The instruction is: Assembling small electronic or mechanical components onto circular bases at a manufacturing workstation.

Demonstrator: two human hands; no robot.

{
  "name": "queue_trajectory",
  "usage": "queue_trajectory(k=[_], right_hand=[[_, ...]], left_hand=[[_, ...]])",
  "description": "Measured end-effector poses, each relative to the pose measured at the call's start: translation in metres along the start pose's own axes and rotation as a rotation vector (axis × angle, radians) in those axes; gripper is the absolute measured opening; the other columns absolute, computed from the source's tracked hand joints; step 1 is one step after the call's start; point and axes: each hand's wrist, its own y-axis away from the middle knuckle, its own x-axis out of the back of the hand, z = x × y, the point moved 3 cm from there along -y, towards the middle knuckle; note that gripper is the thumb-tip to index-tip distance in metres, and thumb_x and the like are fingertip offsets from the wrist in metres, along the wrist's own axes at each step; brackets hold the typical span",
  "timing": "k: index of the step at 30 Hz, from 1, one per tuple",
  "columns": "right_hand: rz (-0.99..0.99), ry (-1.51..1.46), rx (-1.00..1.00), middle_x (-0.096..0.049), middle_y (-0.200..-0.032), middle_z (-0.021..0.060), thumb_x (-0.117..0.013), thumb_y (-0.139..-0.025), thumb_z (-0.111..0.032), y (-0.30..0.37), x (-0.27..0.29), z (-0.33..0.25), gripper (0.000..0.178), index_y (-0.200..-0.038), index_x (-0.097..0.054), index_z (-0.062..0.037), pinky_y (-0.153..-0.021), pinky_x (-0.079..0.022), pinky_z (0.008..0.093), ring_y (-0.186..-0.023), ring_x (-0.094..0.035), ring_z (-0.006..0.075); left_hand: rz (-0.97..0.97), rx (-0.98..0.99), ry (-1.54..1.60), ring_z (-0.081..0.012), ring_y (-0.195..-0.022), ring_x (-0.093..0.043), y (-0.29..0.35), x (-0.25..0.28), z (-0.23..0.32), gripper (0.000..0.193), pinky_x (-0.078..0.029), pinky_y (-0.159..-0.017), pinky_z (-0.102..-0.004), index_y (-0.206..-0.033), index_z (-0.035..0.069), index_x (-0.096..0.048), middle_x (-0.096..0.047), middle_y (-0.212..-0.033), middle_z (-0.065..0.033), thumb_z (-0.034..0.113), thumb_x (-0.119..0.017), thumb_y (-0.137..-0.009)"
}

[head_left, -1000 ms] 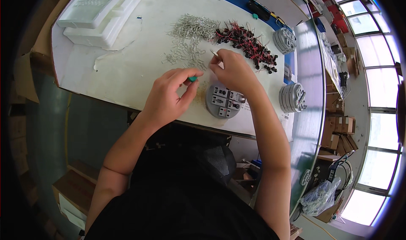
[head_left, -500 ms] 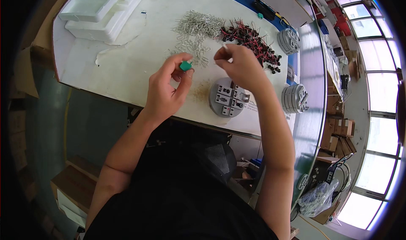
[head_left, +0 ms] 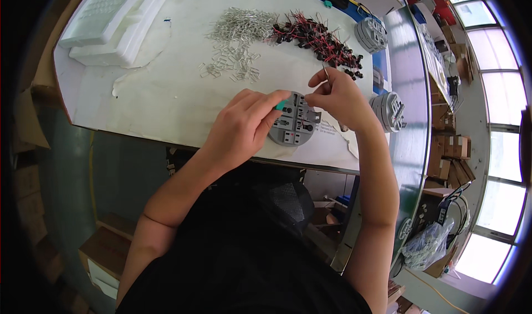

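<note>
A round grey fixture [head_left: 288,137] with slotted dark and light blocks on its top lies on the table in front of me. My left hand [head_left: 238,123] reaches over its left side, thumb and forefinger closed on a small green block [head_left: 280,105] at the fixture's upper left. At the fixture's upper right, my right hand [head_left: 346,98] has its fingers drawn together. A thin, slender piece sticks up beside those fingers; its kind, and what else the fingertips hold, cannot be made out. The left hand covers part of the fixture.
Beyond the hands lie a heap of small U-shaped metal wire pieces [head_left: 238,29] and a heap of black parts with red wires [head_left: 321,40]. Similar grey round fixtures [head_left: 382,112] stand at the right. White foam trays [head_left: 105,42] fill the far left table corner.
My left hand has carried the green block rightward and down to the fixture. My right hand has moved right and nearer, away from the wire heap to the fixture's upper right.
</note>
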Motion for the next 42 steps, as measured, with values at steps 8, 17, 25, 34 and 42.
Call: queue_trajectory(k=[8,17,25,34,42], right_hand=[[0.092,0.070,0.024,-0.070,-0.078,0.0111,-0.080,-0.081,-0.016,-0.001,-0.008,-0.005,0.029,-0.099,-0.067,0.0040,-0.065,-0.052,0.0324,-0.072,-0.067,0.0164],[0.035,0.098,0.001,-0.071,-0.070,0.0105,-0.081,-0.085,-0.029,-0.001,0.006,0.002,0.034,-0.080,-0.072,0.0030,-0.064,-0.052,0.0328,-0.064,-0.065,0.0151],[-0.063,-0.016,-0.070,-0.071,-0.074,0.0090,-0.080,-0.088,-0.028,-0.003,-0.003,0.015,0.031,-0.084,-0.074,0.0021,-0.065,-0.052,0.0340,-0.067,-0.064,0.0151],[-0.089,-0.196,-0.013,-0.072,-0.081,0.0060,-0.079,-0.088,-0.026,-0.005,-0.002,0.037,0.030,-0.091,-0.074,0.0030,-0.064,-0.051,0.0316,-0.068,-0.063,0.0127],[-0.095,-0.202,-0.032,-0.073,-0.081,0.0059,-0.078,-0.085,-0.023,0.002,-0.003,0.029,0.027,-0.093,-0.075,0.0027,-0.066,-0.052,0.0308,-0.070,-0.064,0.0125]], left_hand=[[-0.055,-0.004,-0.021,-0.0303,-0.091,-0.066,0.003,-0.012,-0.001,0.039,-0.055,-0.082,-0.0400,-0.130,0.003,-0.067,-0.072,-0.099,-0.0132,-0.005,-0.071,-0.092],[-0.050,0.015,0.024,-0.0268,-0.087,-0.066,0.002,-0.010,-0.005,0.033,-0.055,-0.077,-0.0360,-0.128,0.002,-0.068,-0.070,-0.098,-0.0126,-0.002,-0.069,-0.096],[-0.097,0.053,0.001,-0.0214,-0.085,-0.066,0.004,-0.012,-0.006,0.032,-0.054,-0.072,-0.0322,-0.131,0.003,-0.068,-0.068,-0.097,-0.0109,0.001,-0.069,-0.099],[-0.099,0.153,0.072,-0.0214,-0.085,-0.064,0.007,-0.015,-0.010,0.032,-0.054,-0.073,-0.0330,-0.133,0.005,-0.067,-0.069,-0.098,-0.0101,0.004,-0.067,-0.101],[-0.083,0.157,0.077,-0.0214,-0.083,-0.063,0.004,-0.020,-0.014,0.030,-0.052,-0.071,-0.0331,-0.132,0.006,-0.067,-0.068,-0.096,-0.0093,0.006,-0.066,-0.102]])
